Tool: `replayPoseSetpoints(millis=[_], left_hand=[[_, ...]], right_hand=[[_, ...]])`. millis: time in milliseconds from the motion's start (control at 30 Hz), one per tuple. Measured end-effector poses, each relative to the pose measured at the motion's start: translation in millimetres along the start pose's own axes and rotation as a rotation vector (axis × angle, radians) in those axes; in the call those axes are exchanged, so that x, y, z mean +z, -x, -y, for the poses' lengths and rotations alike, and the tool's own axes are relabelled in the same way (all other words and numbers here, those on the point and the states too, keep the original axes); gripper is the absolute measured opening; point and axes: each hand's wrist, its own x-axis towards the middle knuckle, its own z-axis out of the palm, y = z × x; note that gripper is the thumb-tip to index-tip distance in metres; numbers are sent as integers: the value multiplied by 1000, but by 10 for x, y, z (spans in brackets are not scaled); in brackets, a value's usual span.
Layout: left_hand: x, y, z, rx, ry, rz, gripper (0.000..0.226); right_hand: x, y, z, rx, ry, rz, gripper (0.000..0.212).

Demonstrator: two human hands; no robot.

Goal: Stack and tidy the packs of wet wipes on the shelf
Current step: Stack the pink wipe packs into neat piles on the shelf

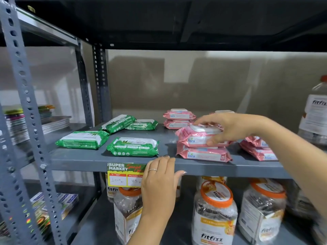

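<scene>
On the grey shelf (164, 137), my right hand (230, 128) grips a pink wet wipes pack (196, 137) that lies on top of another pink pack (203, 154). Behind them stands a two-high pink stack (178, 119). More pink packs (258, 149) lie to the right, partly hidden by my arm. Several green packs lie loose on the left: one at the front (132, 147), one at the left (82, 139), and two overlapping at the back (118, 123). My left hand (161, 184) rests against the shelf's front edge, fingers over the lip, holding nothing.
A yellow price tag (122, 175) hangs on the shelf edge beside my left hand. Plastic jars with orange lids (214, 209) fill the shelf below. A large bottle (315, 114) stands at the far right. Grey slotted uprights (100, 82) and stacked booklets (26, 121) are at left.
</scene>
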Motion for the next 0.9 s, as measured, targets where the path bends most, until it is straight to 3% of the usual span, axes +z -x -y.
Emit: replayPoseSetpoints(millis=[133, 233, 333, 467, 633, 733, 833, 900], left_hand=[[-15, 0, -22, -30, 14, 2, 41], [-37, -2, -39, -41, 11, 9, 39], [-64, -3, -53, -40, 3, 25, 41], [-76, -8, -62, -44, -2, 26, 41], [-87, -12, -69, -48, -2, 24, 40], [-89, -10, -76, -47, 2, 18, 40], [-89, -10, -74, -38, 7, 9, 40], [-90, -11, -69, -35, 8, 4, 40]], right_hand=[[-54, -4, -49, 0, -96, -20, 77], [-108, -21, -53, -51, -262, 24, 57], [-73, -64, -43, -35, -248, 29, 39], [-28, -102, 15, 69, -147, -38, 47], [-72, -24, 11, 22, -301, 5, 39], [-17, -47, 67, 49, -189, -66, 37], [18, -94, 87, 12, -60, -145, 54], [-10, -87, 41, 30, -120, -106, 45]])
